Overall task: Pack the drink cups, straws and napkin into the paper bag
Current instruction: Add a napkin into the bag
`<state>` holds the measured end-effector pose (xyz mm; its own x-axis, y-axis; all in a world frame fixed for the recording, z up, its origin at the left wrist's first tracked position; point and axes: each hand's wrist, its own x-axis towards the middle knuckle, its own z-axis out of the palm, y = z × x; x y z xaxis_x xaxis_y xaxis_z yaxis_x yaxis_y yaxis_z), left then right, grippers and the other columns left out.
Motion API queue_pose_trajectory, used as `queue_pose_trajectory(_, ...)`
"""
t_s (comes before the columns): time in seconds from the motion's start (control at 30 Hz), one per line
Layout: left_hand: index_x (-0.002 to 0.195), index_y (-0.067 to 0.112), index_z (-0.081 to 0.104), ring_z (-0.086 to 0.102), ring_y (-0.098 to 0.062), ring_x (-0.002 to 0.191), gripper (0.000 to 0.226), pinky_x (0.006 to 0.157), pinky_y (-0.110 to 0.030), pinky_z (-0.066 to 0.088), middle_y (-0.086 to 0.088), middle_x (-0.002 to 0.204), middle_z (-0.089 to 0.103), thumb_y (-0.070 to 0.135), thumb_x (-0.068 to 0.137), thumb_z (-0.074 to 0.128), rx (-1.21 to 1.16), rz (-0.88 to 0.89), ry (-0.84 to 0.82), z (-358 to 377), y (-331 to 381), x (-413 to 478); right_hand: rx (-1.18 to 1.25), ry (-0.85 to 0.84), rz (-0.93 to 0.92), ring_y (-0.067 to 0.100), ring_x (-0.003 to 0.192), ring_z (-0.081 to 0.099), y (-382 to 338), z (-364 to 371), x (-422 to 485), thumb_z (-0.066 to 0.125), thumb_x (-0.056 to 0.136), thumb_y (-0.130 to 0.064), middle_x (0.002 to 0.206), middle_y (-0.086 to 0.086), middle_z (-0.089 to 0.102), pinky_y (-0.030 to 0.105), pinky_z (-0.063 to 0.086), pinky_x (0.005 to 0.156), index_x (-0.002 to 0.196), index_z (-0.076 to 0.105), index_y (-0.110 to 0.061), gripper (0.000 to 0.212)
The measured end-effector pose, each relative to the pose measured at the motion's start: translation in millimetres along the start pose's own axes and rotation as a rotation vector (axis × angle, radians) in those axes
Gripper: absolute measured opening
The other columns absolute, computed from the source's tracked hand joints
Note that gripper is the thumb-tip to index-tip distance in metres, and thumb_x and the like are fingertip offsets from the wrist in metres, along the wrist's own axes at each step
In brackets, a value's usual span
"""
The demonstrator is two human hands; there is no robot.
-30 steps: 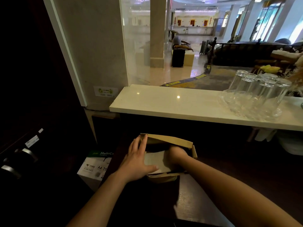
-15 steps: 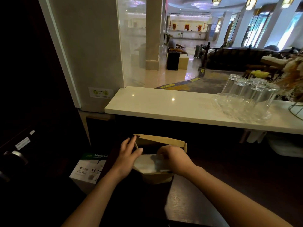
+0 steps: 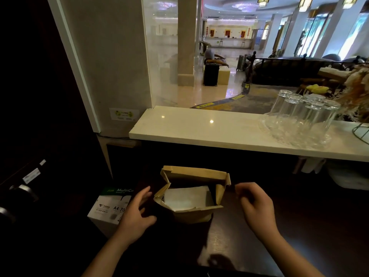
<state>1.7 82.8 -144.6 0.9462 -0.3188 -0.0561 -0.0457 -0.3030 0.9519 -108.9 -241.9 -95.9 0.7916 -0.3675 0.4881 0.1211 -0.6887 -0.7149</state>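
Observation:
A brown paper bag stands upright with its mouth open on the dark counter in front of me. A white napkin lies flat inside, covering whatever sits beneath it; no cups or straws show. My left hand hovers just left of the bag, fingers spread, holding nothing. My right hand is to the right of the bag, fingers loosely curled and apart, with nothing in them. Neither hand touches the bag.
A white marble ledge runs behind the bag, with several upturned clear glasses on a glass tray at its right. A box of A4 paper stands low on the left. Dark cabinetry fills the left side.
Both hands have come off the bag and napkin and moved outward to either side. The bag mouth now stands open with the napkin lying inside.

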Motion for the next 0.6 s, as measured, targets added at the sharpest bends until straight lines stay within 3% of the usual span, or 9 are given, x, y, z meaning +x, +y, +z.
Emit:
queue_pose_trajectory(0.07, 0.132, 0.039, 0.050, 0.048, -0.002, 0.119, 0.072, 0.100, -0.030, 0.041, 0.018, 0.127, 0.053, 0.010, 0.075, 0.084, 0.043, -0.016, 0.060, 2.0, -8.1, 2.1, -0.005, -0.044, 0.177, 0.007, 0.090, 0.063, 15.1, 6.5, -11.1, 0.063, 0.077, 0.010, 0.094, -0.010, 0.065, 0.022, 0.051, 0.073, 0.100, 0.064, -0.025, 0.042)
queue_pose_trajectory(0.17, 0.102, 0.054, 0.063, 0.057, 0.001, 0.104, 0.044, 0.082, -0.023, 0.046, 0.018, 0.109, 0.066, 0.027, 0.074, 0.085, 0.092, -0.001, 0.145, 7.0, -11.6, 12.1, 0.040, -0.281, 0.367, 0.015, 0.106, 0.061, 31.0, 25.4, -19.4, 0.075, 0.074, -0.003, 0.112, -0.008, 0.062, 0.031, 0.055, 0.084, 0.123, 0.057, -0.023, 0.056)
queue_pose_trajectory(0.27, 0.085, 0.054, 0.069, 0.064, -0.004, 0.095, 0.030, 0.076, -0.029, 0.051, 0.016, 0.094, 0.072, 0.028, 0.077, 0.082, 0.059, -0.010, 0.228, 15.7, -8.0, 26.0, 0.114, -0.427, 0.391, 0.009, 0.110, 0.055, 36.4, 47.3, -18.2, 0.083, 0.070, -0.027, 0.122, -0.013, 0.057, 0.031, 0.051, 0.089, 0.137, 0.045, -0.029, 0.077)
queue_pose_trajectory(0.37, 0.081, 0.051, 0.068, 0.065, -0.005, 0.086, 0.031, 0.069, -0.028, 0.050, 0.014, 0.086, 0.071, 0.021, 0.082, 0.078, 0.104, 0.000, 0.280, 24.2, 1.1, 37.4, 0.109, -0.364, 0.381, 0.010, 0.109, 0.054, 36.4, 65.6, -8.7, 0.085, 0.068, -0.032, 0.122, -0.012, 0.056, 0.026, 0.048, 0.085, 0.137, 0.045, -0.025, 0.081)
queue_pose_trajectory(0.47, 0.094, 0.042, 0.065, 0.063, -0.003, 0.094, 0.041, 0.078, -0.029, 0.052, 0.011, 0.097, 0.070, 0.008, 0.078, 0.080, 0.028, 0.014, 0.244, 28.2, 10.3, 44.8, 0.008, -0.270, 0.328, 0.013, 0.105, 0.055, 32.9, 76.8, 1.2, 0.082, 0.070, -0.040, 0.113, -0.011, 0.059, 0.035, 0.054, 0.083, 0.127, 0.054, -0.026, 0.066)
queue_pose_trajectory(0.6, 0.129, 0.039, 0.049, 0.050, -0.004, 0.106, 0.080, 0.079, -0.024, 0.043, 0.014, 0.117, 0.056, 0.007, 0.066, 0.087, -0.047, -0.060, 0.058, 33.9, 15.4, 45.6, -0.125, -0.214, 0.230, 0.010, 0.095, 0.053, 28.7, 85.7, 6.0, 0.073, 0.079, -0.044, 0.099, -0.011, 0.059, 0.029, 0.049, 0.073, 0.108, 0.064, -0.025, 0.036)
